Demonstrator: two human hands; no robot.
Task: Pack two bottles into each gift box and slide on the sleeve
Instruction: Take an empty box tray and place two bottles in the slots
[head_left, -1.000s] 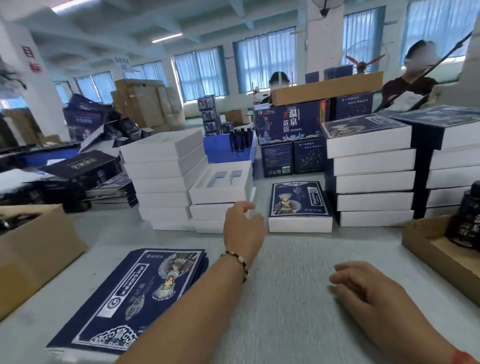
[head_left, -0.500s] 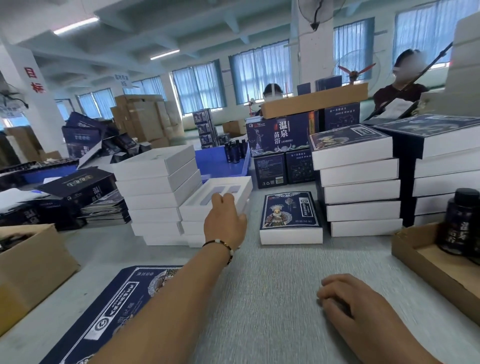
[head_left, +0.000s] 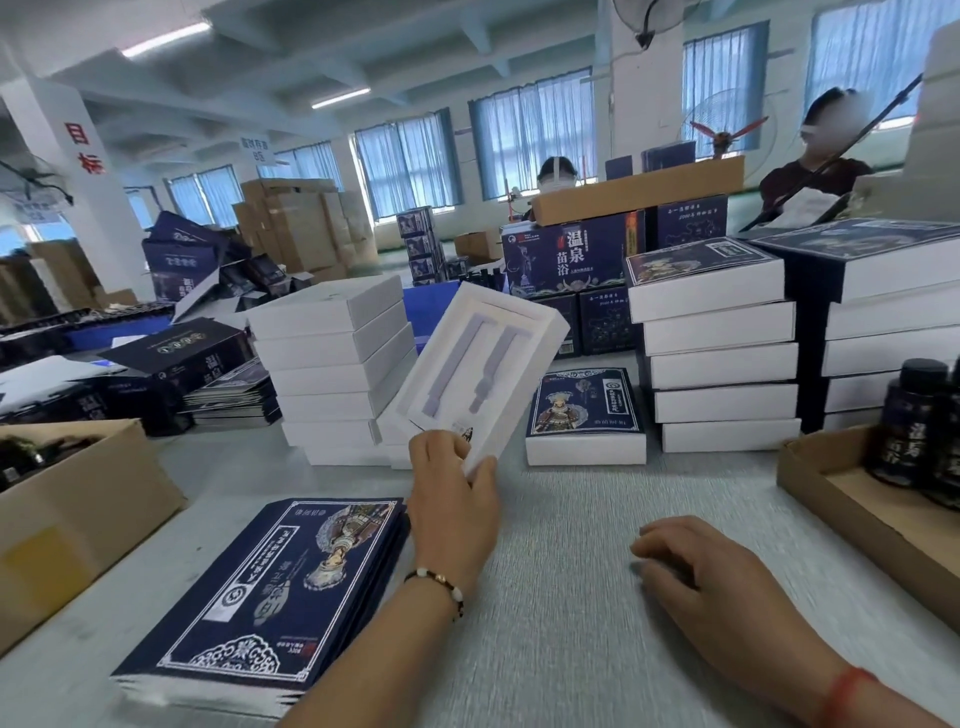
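Both forearms are bare, with no sleeve showing on either. The left hand (head_left: 454, 499) wears a thin dark cord bracelet (head_left: 439, 584) at the wrist, strung with a few pale round beads and one small golden bead; the beads sit along the side of the wrist toward 3 o'clock. The right hand (head_left: 696, 569) wears a red band or cord (head_left: 845, 696) round its wrist, partly cut off near the frame edge at 5 o'clock. No rings or gloves show on the fingers.
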